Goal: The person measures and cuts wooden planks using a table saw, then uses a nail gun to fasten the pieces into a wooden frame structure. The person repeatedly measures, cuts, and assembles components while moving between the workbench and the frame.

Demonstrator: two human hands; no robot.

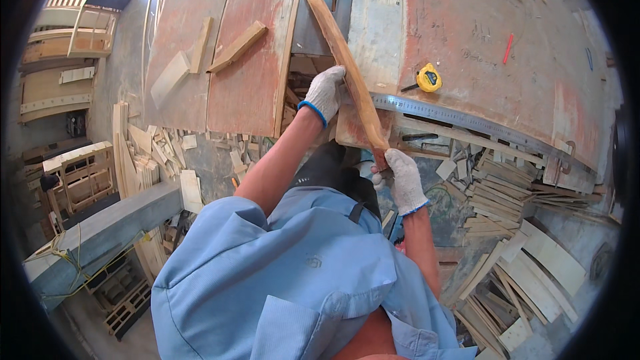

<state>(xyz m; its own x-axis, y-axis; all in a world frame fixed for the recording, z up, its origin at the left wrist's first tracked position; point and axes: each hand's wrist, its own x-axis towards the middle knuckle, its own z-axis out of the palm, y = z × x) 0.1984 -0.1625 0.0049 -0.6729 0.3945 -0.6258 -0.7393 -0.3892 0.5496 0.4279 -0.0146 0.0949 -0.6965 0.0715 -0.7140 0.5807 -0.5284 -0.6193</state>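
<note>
A long, slightly curved wooden strip slants across the gap in the workbench, its far end over a metal plate. My left hand, in a white knit glove with a blue cuff, is closed on the strip's left edge near its middle. At the strip's near end my right hand, gloved alike, has its fingers wrapped round the wood. To the right of the strip lie a yellow tape measure and a steel ruler set along the bench's front edge.
Two wooden blocks and a pale board lie on the bench's left. A red pencil-like stick lies right. Offcuts pile under the front edge; a grey beam and wooden frames stand left.
</note>
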